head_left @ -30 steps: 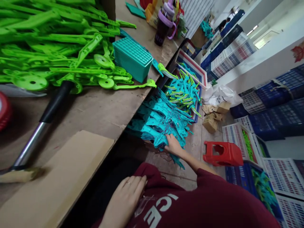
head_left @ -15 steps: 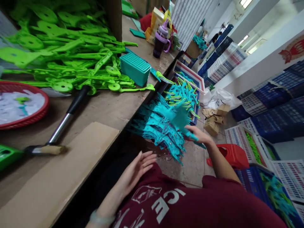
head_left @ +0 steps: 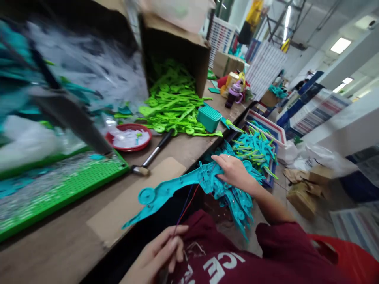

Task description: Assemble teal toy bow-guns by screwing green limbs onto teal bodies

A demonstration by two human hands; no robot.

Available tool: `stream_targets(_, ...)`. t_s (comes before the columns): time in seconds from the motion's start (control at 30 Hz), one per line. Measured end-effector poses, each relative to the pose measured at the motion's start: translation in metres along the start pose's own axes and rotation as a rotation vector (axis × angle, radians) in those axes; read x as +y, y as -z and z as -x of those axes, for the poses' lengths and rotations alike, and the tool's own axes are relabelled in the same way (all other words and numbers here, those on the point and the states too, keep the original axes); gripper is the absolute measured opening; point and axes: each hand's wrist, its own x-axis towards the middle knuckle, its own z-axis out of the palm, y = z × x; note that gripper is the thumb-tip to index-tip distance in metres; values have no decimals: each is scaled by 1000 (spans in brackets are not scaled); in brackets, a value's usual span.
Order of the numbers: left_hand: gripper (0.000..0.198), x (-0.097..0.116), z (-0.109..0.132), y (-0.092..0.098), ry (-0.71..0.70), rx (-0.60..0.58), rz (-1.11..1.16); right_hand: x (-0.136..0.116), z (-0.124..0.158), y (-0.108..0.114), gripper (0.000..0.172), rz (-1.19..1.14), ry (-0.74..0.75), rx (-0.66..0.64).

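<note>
My right hand (head_left: 235, 171) is closed on one end of a long turquoise plastic part (head_left: 174, 183). The part points left over the bench edge, with a round boss near its far end. Thin red and blue wires (head_left: 187, 205) run down from it to my left hand (head_left: 166, 250). There they pass between my pinched thumb and fingers. Under my right hand lies a stack of similar turquoise parts (head_left: 238, 207), partly covered by that hand. A flat piece of cardboard (head_left: 118, 215) lies on the bench below the held part.
A hammer (head_left: 156, 152) rests beside a red basket (head_left: 130, 146). Green parts (head_left: 174, 106) spill from a carton near a teal box (head_left: 209, 118). At left is a green perforated tray (head_left: 74, 193). A crate of turquoise-and-green pieces (head_left: 254, 146) stands beyond the stack.
My right hand has moved left and brought a turquoise part over the bench edge. My left hand has gone from open to pinching the wires. The view has swung left.
</note>
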Motion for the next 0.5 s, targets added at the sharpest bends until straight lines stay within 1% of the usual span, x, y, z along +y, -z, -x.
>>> stream_targets(0.03,48,1,12,8,-75,164,-169,-1,-11,-3,58,-18,-4,-30)
stream_targets(0.07,45,3,20,14,-142,303,-325,0,-21,-5,57,-53,7,-82)
stream_targets(0.1,43,6,24,18,-198,404,-450,4,-30,-6,54,-103,29,-153)
stream_targets(0.13,41,8,24,19,-240,451,-535,12,-36,-7,52,-162,55,-234)
stream_targets(0.17,39,11,19,18,-269,444,-578,23,-40,-7,50,-222,75,-314)
stream_targets(0.2,38,13,11,13,-283,387,-587,36,-40,-6,48,-275,79,-388)
stream_targets(0.23,36,15,1,5,-292,299,-573,52,-35,-5,48,-318,66,-451)
stream_targets(0.3,33,19,-17,-17,-312,105,-520,86,-9,-1,47,-379,-9,-533)
stream_targets(0.37,28,28,-29,-41,-372,-78,-473,112,36,9,45,-442,-108,-547)
stream_targets(0.4,27,36,-33,-52,-420,-174,-454,119,65,18,44,-477,-164,-524)
stream_targets(0.43,26,45,-35,-60,-479,-283,-437,123,95,29,42,-507,-229,-478)
stream_targets(0.5,29,65,-40,-73,-609,-506,-419,117,155,59,39,-526,-373,-347)
